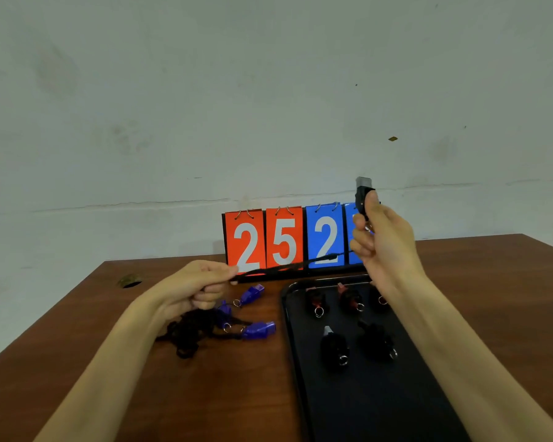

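— Two hands engaged. Report the grip of each.

— Right hand point(383, 244): raised above the counter point(221, 393), thumb and curled fingers gripping a black whistle point(363, 194), mouthpiece up. Left hand point(195, 288): lower, fingers curled, thumb and forefinger pinching a black lanyard cord point(284, 267).

— Why that arrangement?

— Judged: the cord runs taut from the left hand up toward the right hand, where its end appears to meet the whistle's ring. The joint itself is hidden behind the fingers. Holding the whistle high with the cord stretched lifts the line off the counter for fitting or freeing it; which of the two cannot be told.

— Count the stock.

— Purple whistles point(259, 330): three, on the counter just beside the left hand, touching a tangled heap of black lanyards point(189, 336). Black tray point(380, 409): five whistles, two with red parts, one partly hidden behind the right wrist. Flip scoreboard point(246, 244) at the rear: four cards, two orange and two blue, reading 2, 5, 2. The fourth digit is covered by the right hand.
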Available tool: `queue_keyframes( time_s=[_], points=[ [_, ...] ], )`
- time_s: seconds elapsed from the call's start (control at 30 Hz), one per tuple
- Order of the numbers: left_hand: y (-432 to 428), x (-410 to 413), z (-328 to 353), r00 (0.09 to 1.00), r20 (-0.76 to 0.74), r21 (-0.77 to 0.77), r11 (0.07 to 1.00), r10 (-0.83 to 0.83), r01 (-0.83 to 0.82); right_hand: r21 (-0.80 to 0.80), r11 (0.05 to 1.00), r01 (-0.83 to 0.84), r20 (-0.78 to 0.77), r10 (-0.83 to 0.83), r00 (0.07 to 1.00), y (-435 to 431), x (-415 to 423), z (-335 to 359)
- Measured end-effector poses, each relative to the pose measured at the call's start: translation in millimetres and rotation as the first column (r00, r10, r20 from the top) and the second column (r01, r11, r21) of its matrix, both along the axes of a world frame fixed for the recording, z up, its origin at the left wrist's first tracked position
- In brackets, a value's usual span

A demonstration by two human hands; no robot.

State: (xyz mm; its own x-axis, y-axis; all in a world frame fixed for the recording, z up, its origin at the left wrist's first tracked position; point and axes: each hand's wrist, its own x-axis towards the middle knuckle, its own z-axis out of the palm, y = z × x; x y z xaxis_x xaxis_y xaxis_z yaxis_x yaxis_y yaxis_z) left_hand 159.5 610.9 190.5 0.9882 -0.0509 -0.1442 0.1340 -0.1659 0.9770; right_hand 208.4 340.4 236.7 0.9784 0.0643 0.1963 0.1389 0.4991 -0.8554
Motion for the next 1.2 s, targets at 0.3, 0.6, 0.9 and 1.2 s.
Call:
queue_keyframes(
  time_s=[0.3, 0.6, 0.9, 1.2],
  points=[
    [23.6, 22.4, -29.2, 0.864, 0.231, 0.753, 0.48, 0.447, -0.45, -0.143, 0.98, 0.142, 0.097, -0.129, 0.987, -2.1, 0.3, 3.3],
    [-89.8, -3.3, 6.6, 0.942, 0.268, -0.295, 0.948, 0.202, -0.119, -0.482, 0.874, -0.052, 0.147, 0.14, 0.979, 37.6, -19.4, -17.1],
    [-85.5, -15.8, 15.5, 0.988, 0.027, -0.018, 0.989, -0.149, 0.15, -0.278, 0.959, 0.048, -0.028, -0.058, 0.998, 9.2, -13.3, -27.0],
    [-78.5, -16.6, 19.7, 0.927, 0.222, 0.606, 0.788, -0.302, 0.111, -0.808, 0.58, -0.105, 0.025, 0.213, 0.977, -2.1, -26.8, -65.9]
  ],
)
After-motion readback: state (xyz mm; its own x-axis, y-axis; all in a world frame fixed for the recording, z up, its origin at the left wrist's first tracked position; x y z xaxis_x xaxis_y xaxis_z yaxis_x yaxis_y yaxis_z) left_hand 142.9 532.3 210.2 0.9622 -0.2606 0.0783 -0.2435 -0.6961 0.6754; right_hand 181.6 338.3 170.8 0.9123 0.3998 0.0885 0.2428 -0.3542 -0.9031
